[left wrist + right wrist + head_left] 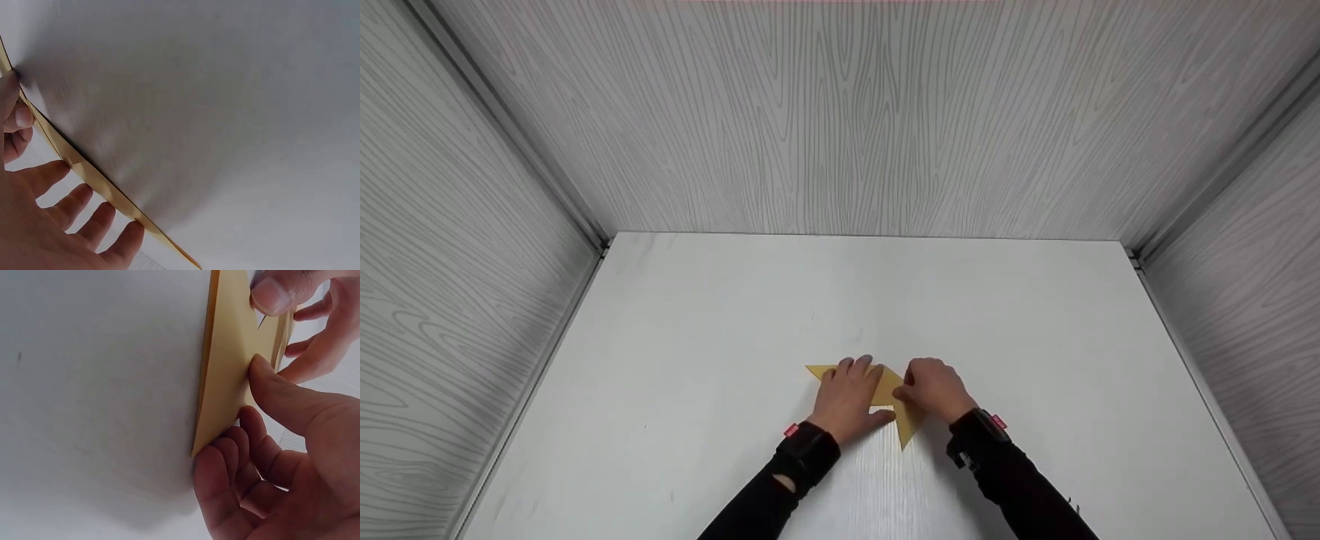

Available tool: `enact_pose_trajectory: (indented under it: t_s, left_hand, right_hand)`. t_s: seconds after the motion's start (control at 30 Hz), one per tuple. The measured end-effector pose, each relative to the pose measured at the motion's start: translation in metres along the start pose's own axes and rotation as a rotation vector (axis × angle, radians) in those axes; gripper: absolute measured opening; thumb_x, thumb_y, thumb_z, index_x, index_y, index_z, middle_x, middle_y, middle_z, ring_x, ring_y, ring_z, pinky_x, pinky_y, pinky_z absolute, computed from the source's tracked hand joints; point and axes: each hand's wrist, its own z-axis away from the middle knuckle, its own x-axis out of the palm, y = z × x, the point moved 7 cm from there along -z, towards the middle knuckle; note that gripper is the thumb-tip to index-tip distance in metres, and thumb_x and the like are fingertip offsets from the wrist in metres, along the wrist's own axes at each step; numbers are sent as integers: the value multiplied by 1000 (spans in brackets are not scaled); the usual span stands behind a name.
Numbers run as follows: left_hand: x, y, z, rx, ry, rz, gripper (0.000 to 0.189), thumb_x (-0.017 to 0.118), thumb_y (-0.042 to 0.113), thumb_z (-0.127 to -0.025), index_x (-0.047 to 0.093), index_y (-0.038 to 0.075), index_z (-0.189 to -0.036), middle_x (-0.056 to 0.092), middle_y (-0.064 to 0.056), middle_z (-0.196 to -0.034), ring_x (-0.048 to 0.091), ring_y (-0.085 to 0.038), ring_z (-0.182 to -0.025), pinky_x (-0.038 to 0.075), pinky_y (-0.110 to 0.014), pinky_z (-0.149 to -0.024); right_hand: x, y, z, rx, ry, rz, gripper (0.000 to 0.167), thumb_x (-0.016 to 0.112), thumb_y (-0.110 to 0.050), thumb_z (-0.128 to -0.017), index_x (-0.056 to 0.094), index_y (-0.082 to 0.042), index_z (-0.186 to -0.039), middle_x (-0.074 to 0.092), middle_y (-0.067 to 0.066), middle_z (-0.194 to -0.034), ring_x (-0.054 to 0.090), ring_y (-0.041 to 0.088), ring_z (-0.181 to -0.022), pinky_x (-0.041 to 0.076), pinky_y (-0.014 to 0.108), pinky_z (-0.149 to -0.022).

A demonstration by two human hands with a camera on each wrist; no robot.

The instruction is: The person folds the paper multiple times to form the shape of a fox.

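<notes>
A folded piece of yellow paper [891,388] lies on the white tabletop, with one pointed end to the left and another pointing toward the person. My left hand [844,399] rests on its left part, the fingers spread over it and the thumb near its lower inner edge. In the left wrist view, the fingertips [135,224] touch the folded paper [104,183] along its length. My right hand [936,388] pinches the right part. The right wrist view shows that thumb [281,391] on top of the paper [228,354], with curled fingers at its edge.
The white tabletop [720,315] spreads around the hands. Grey wood-grain panels stand at the back [840,120], the left [457,285] and the right [1245,225]. A small dark mark [1074,505] shows beside the right sleeve.
</notes>
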Motion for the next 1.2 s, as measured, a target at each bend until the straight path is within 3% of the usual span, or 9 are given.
enact_pose_trajectory:
  t_s: [0.33, 0.47, 0.6, 0.77, 1.2]
  left_hand:
    - [-8, -34, 11, -89, -22, 56, 71, 74, 53, -91, 58, 11, -146, 48, -14, -153, 43, -39, -142, 33, -65, -114]
    - [-11, -45, 15, -120, -35, 88, 75, 74, 55, -90, 57, 8, -146, 48, -17, -154, 42, -38, -142, 35, -62, -113]
    - [-16, -53, 19, -133, -5, 92, 72, 77, 50, -89, 60, 5, -142, 51, -18, -149, 46, -38, -138, 42, -60, -108]
    - [-19, -58, 17, -141, 20, 91, 67, 79, 44, -89, 62, 3, -139, 54, -19, -143, 50, -39, -133, 46, -58, -103]
    - [-19, -57, 13, -151, 23, 70, 66, 81, 44, -88, 63, 3, -137, 56, -19, -138, 52, -38, -126, 49, -54, -98]
  right_hand:
    - [0, 1, -1, 12, -5, 18, 22, 82, -21, -88, 70, -4, -83, 64, 3, -78, 56, 17, -67, 49, 34, -62]
    - [0, 2, 0, 26, -5, 8, 22, 82, -21, -88, 70, -3, -83, 64, 3, -77, 56, 17, -66, 48, 33, -60]
    - [2, 2, 0, 34, -11, 5, 22, 82, -21, -88, 71, -3, -83, 64, 3, -77, 55, 16, -66, 47, 32, -60]
    - [3, 0, -2, 25, -12, 17, 22, 82, -22, -88, 71, -3, -83, 64, 3, -77, 55, 16, -66, 47, 32, -61]
    - [1, 0, -2, 20, -19, 37, 24, 81, -23, -89, 71, -1, -85, 65, 5, -80, 57, 18, -70, 50, 36, -65]
